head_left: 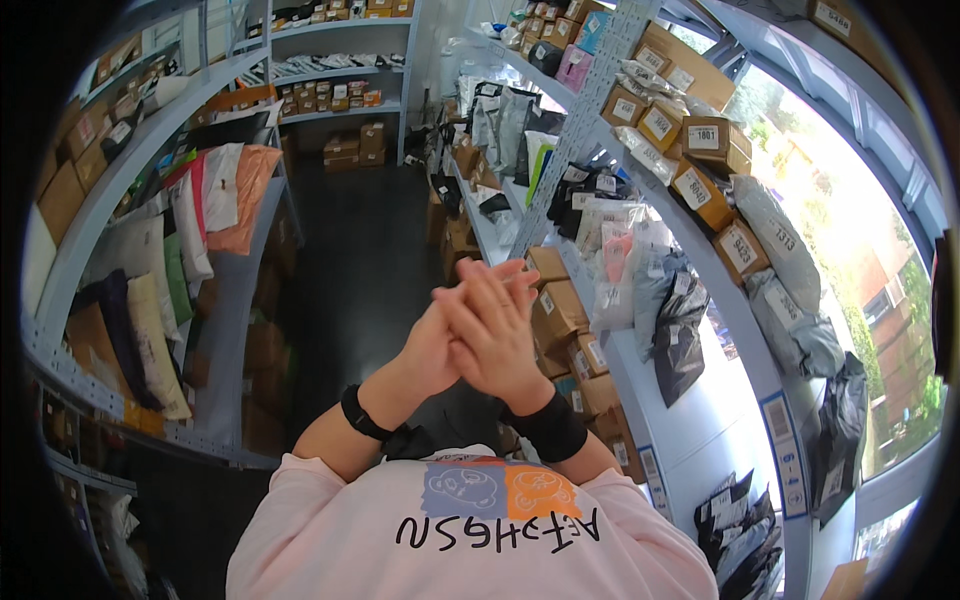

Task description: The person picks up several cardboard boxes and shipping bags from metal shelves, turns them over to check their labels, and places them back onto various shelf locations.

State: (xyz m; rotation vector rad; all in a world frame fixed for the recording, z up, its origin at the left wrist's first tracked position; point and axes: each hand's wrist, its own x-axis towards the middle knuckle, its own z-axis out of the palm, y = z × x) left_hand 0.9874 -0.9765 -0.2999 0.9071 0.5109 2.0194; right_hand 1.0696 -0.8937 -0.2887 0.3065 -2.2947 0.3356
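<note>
In front of my chest, my left hand [428, 348] and my right hand [497, 338] are pressed together palm to palm. The right hand's fingers lie stretched across the left hand, whose fingertips stick out beyond them. No object shows in either hand, though the space between the palms is hidden. A black watch [362, 412] sits on my left wrist, and a wide black band [548, 426] wraps my right one. Nearest to the hands are cardboard boxes [558, 312] on the right-hand shelving, apart from them.
Metal shelving [150, 140] on the left holds bagged parcels [180, 240]. More shelving on the right carries boxes [705, 190] and grey and black mailer bags [682, 330] by a window. A dark aisle floor [350, 250] runs to back shelves [340, 115] with small boxes.
</note>
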